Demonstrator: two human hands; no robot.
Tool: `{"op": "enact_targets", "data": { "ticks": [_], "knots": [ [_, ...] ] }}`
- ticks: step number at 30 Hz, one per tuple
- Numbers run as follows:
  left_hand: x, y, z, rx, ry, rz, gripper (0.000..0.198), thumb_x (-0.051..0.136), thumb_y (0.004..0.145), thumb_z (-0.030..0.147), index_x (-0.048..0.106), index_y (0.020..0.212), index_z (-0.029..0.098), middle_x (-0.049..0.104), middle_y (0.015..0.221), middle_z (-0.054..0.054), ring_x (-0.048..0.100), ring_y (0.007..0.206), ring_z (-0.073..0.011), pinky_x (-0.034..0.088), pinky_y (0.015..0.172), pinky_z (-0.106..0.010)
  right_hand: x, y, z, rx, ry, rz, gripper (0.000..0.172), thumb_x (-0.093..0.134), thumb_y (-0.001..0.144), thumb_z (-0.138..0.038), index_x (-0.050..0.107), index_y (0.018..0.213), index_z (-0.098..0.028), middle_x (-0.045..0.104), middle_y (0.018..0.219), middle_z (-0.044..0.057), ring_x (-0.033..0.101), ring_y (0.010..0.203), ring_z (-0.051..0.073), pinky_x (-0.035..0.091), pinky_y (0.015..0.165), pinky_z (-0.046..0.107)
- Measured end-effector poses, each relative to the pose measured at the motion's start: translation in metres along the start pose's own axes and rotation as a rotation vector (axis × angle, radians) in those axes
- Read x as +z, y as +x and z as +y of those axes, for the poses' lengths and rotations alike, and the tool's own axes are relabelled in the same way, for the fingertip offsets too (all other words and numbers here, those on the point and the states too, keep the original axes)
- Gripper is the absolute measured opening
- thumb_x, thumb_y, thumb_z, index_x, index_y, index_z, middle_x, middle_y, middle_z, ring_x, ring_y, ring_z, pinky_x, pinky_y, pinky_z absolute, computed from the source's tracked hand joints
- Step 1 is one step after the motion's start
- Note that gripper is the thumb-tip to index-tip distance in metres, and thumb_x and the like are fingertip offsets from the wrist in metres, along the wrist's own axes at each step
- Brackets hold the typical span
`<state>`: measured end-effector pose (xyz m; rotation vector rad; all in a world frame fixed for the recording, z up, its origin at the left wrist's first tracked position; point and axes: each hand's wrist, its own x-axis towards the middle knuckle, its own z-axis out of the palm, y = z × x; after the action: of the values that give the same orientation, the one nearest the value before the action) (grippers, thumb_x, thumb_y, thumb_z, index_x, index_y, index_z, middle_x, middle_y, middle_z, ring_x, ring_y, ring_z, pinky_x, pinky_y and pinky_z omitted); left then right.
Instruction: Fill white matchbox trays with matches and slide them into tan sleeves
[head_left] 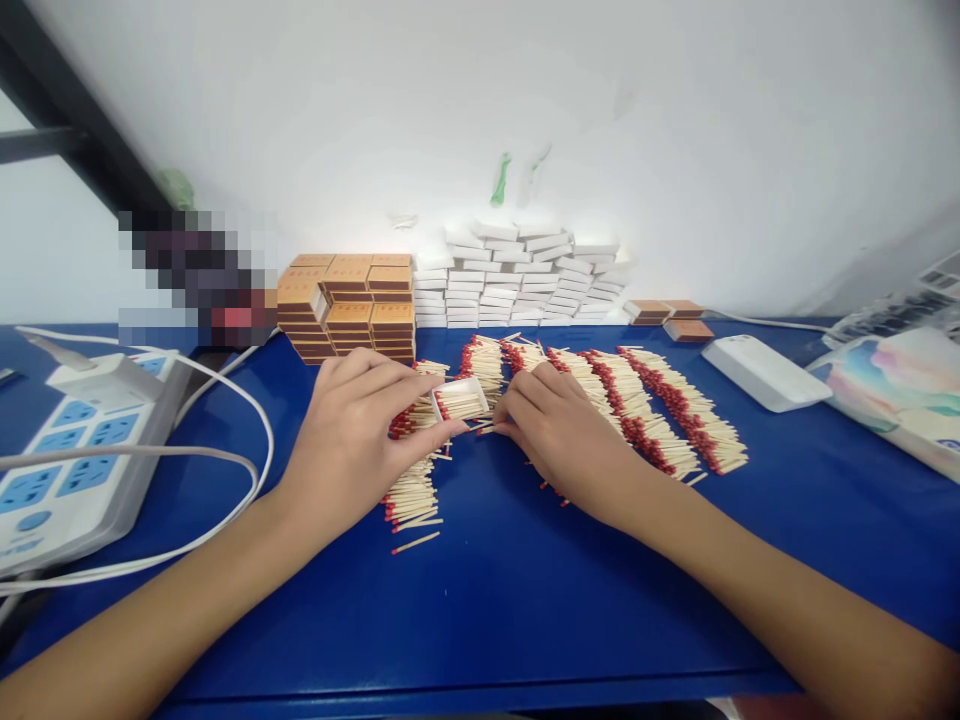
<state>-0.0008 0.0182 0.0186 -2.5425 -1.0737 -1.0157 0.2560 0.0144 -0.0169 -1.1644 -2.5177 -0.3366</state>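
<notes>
My left hand (358,425) grips a small white matchbox tray (460,399) between thumb and fingers; the tray holds red-tipped matches. My right hand (559,428) rests just right of the tray, fingers curled and pinched on matches at the tray's edge. Rows of loose red-tipped matches (660,410) lie on the blue table (495,580) under and around both hands. More matches (411,495) stretch below my left hand.
Orange matchbox sleeves (349,305) are stacked at the back, white inner trays (517,275) beside them. A few finished boxes (667,315) lie at right. A white power strip (75,450) with cables sits left; a white device (765,372) and printed paper (892,395) right.
</notes>
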Motion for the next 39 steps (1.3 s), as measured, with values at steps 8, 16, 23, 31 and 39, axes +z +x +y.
{"op": "enact_targets", "data": {
  "ticks": [8,16,23,31,39],
  "knots": [
    [0.004,-0.001,-0.004,0.021,0.011,0.001,0.038,0.084,0.090,0.043,0.077,0.118,0.019,0.081,0.100,-0.006,0.070,0.096,-0.0266,0.049,0.086,-0.045,-0.010,-0.004,0.008,-0.001,0.042,0.000,0.022,0.049,0.111,-0.017,0.064,0.095,-0.018,0.064,0.097,0.012,0.048,0.093,0.028,0.043,0.091,0.044],
    [0.004,-0.003,0.003,0.136,0.112,-0.021,0.030,0.079,0.096,0.045,0.076,0.113,0.020,0.081,0.105,-0.007,0.068,0.099,-0.0272,0.048,0.090,-0.046,-0.026,-0.001,0.003,0.069,0.114,0.159,0.018,0.048,0.111,-0.017,0.060,0.098,-0.021,0.066,0.099,0.011,0.048,0.090,0.027,0.041,0.082,0.043],
    [0.010,-0.005,0.013,0.037,-0.006,-0.029,0.029,0.083,0.092,0.044,0.077,0.111,0.022,0.082,0.105,-0.004,0.069,0.098,-0.0263,0.045,0.092,-0.047,-0.028,0.005,-0.014,0.046,0.098,0.167,0.021,0.047,0.108,-0.011,0.064,0.099,-0.019,0.067,0.100,0.012,0.051,0.094,0.028,0.045,0.086,0.045],
    [0.005,-0.003,0.000,0.028,0.042,-0.027,0.033,0.083,0.092,0.043,0.077,0.115,0.021,0.082,0.100,-0.005,0.068,0.095,-0.0272,0.046,0.088,-0.047,-0.051,-0.019,0.031,0.060,0.547,-0.238,0.021,0.057,0.105,-0.016,0.074,0.103,-0.027,0.068,0.103,0.006,0.063,0.099,0.023,0.053,0.081,0.037],
    [0.004,-0.004,0.003,0.053,0.044,-0.019,0.032,0.082,0.093,0.044,0.075,0.113,0.019,0.082,0.103,-0.006,0.069,0.097,-0.0275,0.047,0.089,-0.048,-0.069,-0.030,0.022,0.004,0.635,-0.433,0.020,0.076,0.094,-0.013,0.077,0.099,-0.032,0.070,0.106,0.002,0.067,0.107,0.022,0.058,0.082,0.034]
  ]
}}
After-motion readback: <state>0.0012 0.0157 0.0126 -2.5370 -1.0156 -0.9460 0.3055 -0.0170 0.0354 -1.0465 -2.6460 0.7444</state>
